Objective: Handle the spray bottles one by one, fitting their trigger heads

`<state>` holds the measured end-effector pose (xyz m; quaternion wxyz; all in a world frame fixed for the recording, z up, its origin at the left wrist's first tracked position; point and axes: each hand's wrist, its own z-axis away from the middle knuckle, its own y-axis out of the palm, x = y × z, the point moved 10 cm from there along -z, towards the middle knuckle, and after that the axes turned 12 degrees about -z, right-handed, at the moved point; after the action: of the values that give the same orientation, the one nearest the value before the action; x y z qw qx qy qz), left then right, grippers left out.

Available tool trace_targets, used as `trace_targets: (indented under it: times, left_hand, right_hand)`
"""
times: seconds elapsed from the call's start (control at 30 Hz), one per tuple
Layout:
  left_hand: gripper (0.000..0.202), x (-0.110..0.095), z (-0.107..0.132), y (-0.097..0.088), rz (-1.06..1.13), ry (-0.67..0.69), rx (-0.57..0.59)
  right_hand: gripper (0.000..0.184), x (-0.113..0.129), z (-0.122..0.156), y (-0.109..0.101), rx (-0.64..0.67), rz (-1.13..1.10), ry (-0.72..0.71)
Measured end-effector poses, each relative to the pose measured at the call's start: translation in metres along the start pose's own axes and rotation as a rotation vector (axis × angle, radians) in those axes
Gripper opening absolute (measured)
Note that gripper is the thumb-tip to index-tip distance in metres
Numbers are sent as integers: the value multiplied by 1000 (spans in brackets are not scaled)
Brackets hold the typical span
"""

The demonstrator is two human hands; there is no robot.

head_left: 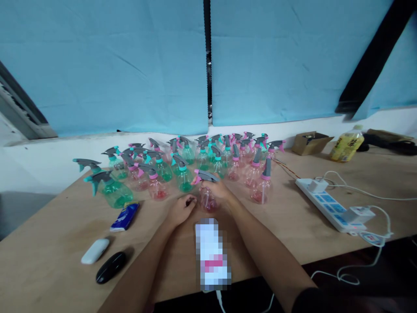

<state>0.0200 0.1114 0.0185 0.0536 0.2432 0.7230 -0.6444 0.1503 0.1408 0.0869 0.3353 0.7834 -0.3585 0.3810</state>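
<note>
My right hand point(217, 188) is wrapped round the neck of a pink spray bottle point(208, 203) with a grey and pink trigger head, upright on the table. Just left of this bottle, my left hand point(181, 210) rests on the table with its fingers curled in; nothing shows in them. Behind both hands stand several more spray bottles, some pink like the one at the right point(261, 192), others green like the one behind my left hand point(185, 179). A phone point(213, 254) with a lit, blurred screen lies in front of the held bottle.
On the left are a blue packet point(125, 217), a white case point(95, 251) and a black case point(111, 267). A power strip point(329, 206) with chargers and white cables lies right. Farther back stand a cardboard box point(311, 144) and a yellow-labelled drink bottle point(347, 145).
</note>
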Motion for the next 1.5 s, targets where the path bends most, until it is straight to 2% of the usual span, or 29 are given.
trace_targets:
  times: [0.2,0.33,0.5,0.63,0.73,1.1,1.3,1.5]
  left_hand:
    - [26,-3,0,-1,-2,3,-7]
    - [29,-4,1,-1,18,24,-6]
    - [35,3,2,0,-30,-23,-15]
    - [45,3,3,-1,-22,-23,-39]
    - [45,4,3,1,-20,-24,-29]
    - [43,2,3,1,-5,10,-32]
    - [43,3,4,0,-12,-4,-18]
    - [41,1,3,-1,-2,30,-28]
  right_hand:
    - [22,0,1,-9,-104,120,-107]
    - [37,4,12,-15,-209,340,-234]
    - [55,5,24,-13,-261,638,-402]
    - [54,0,24,-22,-390,861,-392]
    - [53,-4,22,-25,-425,955,-348]
    - [58,-15,23,-26,-417,1048,-320]
    - [51,-15,23,-29,-427,913,-416]
    - [38,-23,20,-38,-416,822,-344]
